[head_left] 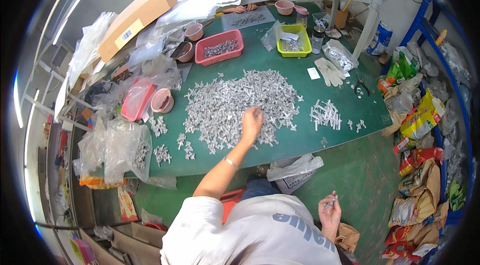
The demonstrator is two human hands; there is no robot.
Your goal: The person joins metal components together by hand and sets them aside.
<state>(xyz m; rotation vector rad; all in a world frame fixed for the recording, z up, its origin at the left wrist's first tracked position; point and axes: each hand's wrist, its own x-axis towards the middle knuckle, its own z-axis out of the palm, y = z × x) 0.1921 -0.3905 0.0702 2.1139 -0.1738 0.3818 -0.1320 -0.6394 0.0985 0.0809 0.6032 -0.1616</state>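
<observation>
A wide heap of small grey metal fittings (215, 110) covers the middle of the green table. My left hand (251, 124) is over the heap's right half, fingers curled together; whatever they grip is too small to make out. Lower right, beyond the table's near edge, my right hand (329, 212) has closed its fingers round a small grey metal fitting (330, 204). Little clusters of the same fittings (162, 155) lie left of the heap. To its right is a loose pile of white strips (326, 115), with a few fittings (360, 125) beside it.
Behind the heap stand a pink tray (219, 56) of metal parts and a yellow-green basket (293, 52). A glove (329, 72) and black pliers (360, 85) lie at right. Another person's hands (245, 8) work at the far edge. Clear plastic bags (117, 147) crowd the left side.
</observation>
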